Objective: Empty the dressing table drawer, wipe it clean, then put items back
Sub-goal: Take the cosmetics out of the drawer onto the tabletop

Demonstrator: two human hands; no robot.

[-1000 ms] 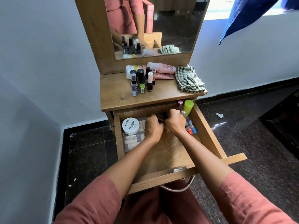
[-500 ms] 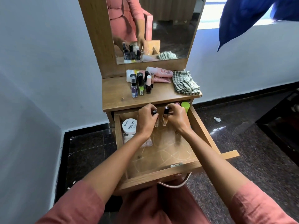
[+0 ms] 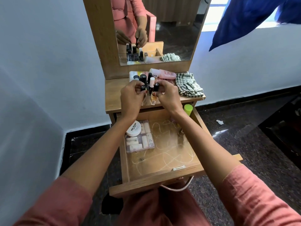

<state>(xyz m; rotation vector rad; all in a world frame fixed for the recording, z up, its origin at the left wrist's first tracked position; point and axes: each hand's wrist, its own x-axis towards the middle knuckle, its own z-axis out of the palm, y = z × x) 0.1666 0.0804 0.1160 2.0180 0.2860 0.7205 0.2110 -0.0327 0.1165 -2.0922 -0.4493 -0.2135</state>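
A black-capped bottle (image 3: 143,87) was gripped in the left hand (image 3: 131,97) and a peach bottle (image 3: 153,99) in the right hand (image 3: 168,97) over the worktop (image 3: 114,101), while a white tub (image 3: 133,129), clear case (image 3: 140,141) and green bottle (image 3: 188,109) were yet to be cleared from the unwiped drawer (image 3: 154,183).

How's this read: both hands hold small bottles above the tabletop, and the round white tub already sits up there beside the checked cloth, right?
Not quite. The head view shows the round white tub in the open drawer, on the clear box at its left. Otherwise yes: left hand and right hand hold small bottles above the tabletop.
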